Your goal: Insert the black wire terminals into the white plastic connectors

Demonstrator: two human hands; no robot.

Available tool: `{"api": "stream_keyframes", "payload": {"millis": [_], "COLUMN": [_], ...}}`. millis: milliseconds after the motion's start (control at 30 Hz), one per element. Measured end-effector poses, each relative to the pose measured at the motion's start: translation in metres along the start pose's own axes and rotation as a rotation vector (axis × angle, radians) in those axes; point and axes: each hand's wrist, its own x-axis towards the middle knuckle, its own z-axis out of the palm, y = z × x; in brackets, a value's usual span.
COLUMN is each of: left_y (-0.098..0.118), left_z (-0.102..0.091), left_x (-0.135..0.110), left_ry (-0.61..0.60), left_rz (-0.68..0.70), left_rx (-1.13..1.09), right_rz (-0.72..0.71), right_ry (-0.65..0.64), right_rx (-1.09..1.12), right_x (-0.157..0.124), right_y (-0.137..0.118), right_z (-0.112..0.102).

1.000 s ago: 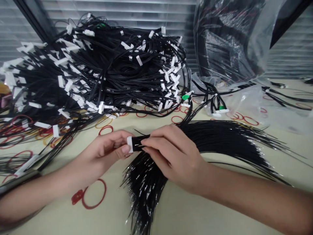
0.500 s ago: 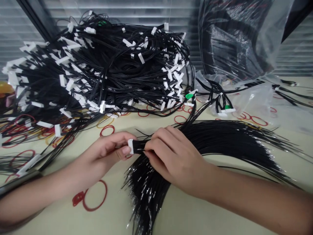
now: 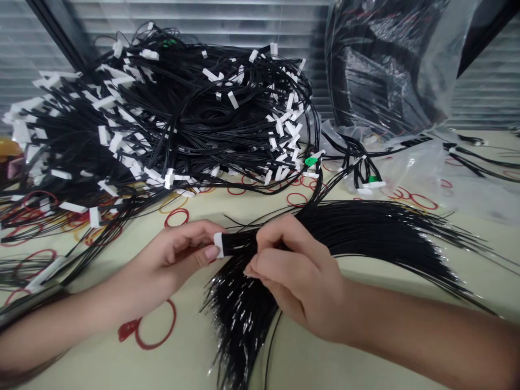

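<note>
My left hand (image 3: 181, 254) pinches a small white connector (image 3: 218, 245) with black wires running out of its right side. My right hand (image 3: 290, 271) is closed in a pinch on those black wires (image 3: 241, 242), a few centimetres right of the connector. Under both hands lies a thick fan of loose black wires (image 3: 365, 230) with bare metal tips (image 3: 239, 314) pointing toward me.
A big heap of finished black harnesses with white connectors (image 3: 170, 119) fills the back left. A clear plastic bag of black cables (image 3: 385, 65) stands back right. Red rubber bands (image 3: 176, 218) lie scattered on the pale table (image 3: 122, 368). Green connectors (image 3: 311, 161) lie near the middle.
My right hand slid a little to the right along the wires, away from the connector, exposing more wire between the hands. My left hand stayed put.
</note>
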Motion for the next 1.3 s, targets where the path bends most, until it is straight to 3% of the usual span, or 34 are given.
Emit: {"api": "stream_keyframes", "payload": {"millis": [100,133,267,333,767,1300], "left_y": [-0.0011,-0.0012,0.0001,0.0001,-0.0075,-0.0051], "left_z": [-0.0001,0.0,0.0001,0.0001,-0.0026,-0.0033], "left_x": [0.0002,0.0003,0.0016,0.0025,0.0,0.0022], "left_ry": [0.003,0.003,-0.002,-0.015,-0.075,-0.075], "left_rz": [-0.034,-0.041,-0.041,-0.047,0.024,-0.085], "left_rx": [-0.113,-0.145,-0.233,-0.263,-0.225,-0.345], "right_rz": [0.187,0.19,-0.06,-0.112,-0.084,-0.147], "right_ry": [0.038,0.034,-0.003,0.011,0.044,0.044], "right_rx": [0.005,-0.006,-0.188,-0.252,-0.194,-0.121], "right_x": [-0.0007,-0.0004,0.0008,0.0005,-0.0022,-0.0048], "right_y": [-0.0013,-0.0011,0.0027,0.0044,0.004,0.0083], "right_z": [0.0062,0.0084,0.011,0.0099,0.0083,0.0043]}}
